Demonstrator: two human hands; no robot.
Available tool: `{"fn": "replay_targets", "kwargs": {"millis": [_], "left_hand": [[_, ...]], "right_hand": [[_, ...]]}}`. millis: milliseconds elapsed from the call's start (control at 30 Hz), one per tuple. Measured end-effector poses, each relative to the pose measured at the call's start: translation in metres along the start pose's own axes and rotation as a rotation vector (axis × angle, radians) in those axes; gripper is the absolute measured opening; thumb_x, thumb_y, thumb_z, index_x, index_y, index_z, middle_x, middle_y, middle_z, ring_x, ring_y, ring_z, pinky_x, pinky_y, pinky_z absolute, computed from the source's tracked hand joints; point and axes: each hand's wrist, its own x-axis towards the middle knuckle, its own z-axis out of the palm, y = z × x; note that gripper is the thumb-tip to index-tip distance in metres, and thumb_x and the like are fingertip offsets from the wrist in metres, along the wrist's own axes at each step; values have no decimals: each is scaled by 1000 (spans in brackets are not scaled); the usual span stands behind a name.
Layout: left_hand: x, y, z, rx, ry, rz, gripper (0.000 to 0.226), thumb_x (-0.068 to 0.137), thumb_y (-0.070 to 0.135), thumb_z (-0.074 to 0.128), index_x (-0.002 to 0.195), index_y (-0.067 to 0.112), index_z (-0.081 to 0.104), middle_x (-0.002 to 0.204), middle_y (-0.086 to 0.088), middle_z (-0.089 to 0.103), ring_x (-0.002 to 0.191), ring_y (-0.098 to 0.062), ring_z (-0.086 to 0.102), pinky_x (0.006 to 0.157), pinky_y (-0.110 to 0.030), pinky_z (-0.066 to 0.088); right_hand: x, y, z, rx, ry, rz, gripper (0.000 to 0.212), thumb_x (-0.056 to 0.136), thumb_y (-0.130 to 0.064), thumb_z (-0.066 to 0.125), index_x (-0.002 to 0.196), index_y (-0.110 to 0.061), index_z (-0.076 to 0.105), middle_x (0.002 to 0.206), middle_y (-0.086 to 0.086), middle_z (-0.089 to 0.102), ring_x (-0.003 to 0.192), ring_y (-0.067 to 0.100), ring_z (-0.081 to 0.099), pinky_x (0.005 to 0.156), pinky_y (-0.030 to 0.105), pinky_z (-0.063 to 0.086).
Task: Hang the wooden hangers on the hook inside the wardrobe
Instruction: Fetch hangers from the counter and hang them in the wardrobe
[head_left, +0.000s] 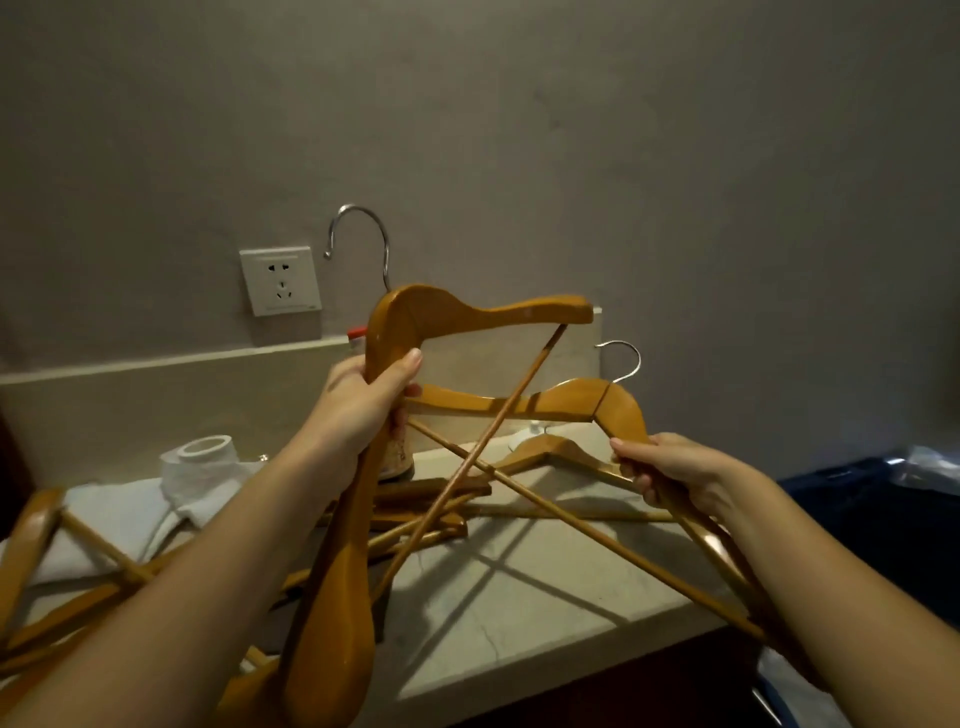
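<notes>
Wooden hangers (441, 491) lie heaped on the pale stone counter (519, 597), with 2 more held above it. Over the counter's middle the left hand (363, 410), arm stretched forward, wraps fingers and thumb round the upended hanger (519, 312), whose metal hook points up. Over the counter's right end the right hand (670, 473) grips 1 sloping arm of the second hanger (571, 402), and the 2 crossbars cross between the hands.

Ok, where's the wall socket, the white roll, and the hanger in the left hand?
Socket (280, 280): head view, middle of its white plate.
White roll (200, 475): head view, on its side wall.
Left hanger (493, 313): head view, on its upper wooden arm.
</notes>
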Motion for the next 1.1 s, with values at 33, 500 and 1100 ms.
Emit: {"fn": "replay_targets", "kwargs": {"millis": [33, 500, 1100], "left_hand": [[-3, 2, -2, 8, -17, 12, 31, 90, 38, 53, 90, 7, 60, 63, -1, 54, 48, -8, 50, 54, -23, 44], [-105, 47, -12, -102, -16, 16, 25, 90, 34, 53, 82, 11, 58, 48, 7, 57, 44, -5, 51, 43, -19, 43], [-378, 51, 1, 48, 562, -198, 23, 90, 33, 51, 84, 12, 59, 70, -7, 50, 43, -3, 46, 45, -16, 41]], "right_hand": [[-9, -1, 1, 36, 8, -7, 23, 87, -30, 61, 80, -8, 58, 59, 1, 54, 45, 6, 47, 45, 17, 41], [-101, 6, 15, 156, -153, -91, 28, 89, -37, 53, 76, -12, 56, 56, -2, 51, 42, 6, 46, 42, 15, 41], [-170, 100, 105, -84, -890, 19, 25, 84, -38, 56, 80, -13, 53, 58, -3, 48, 42, 5, 41, 42, 14, 36]]}}
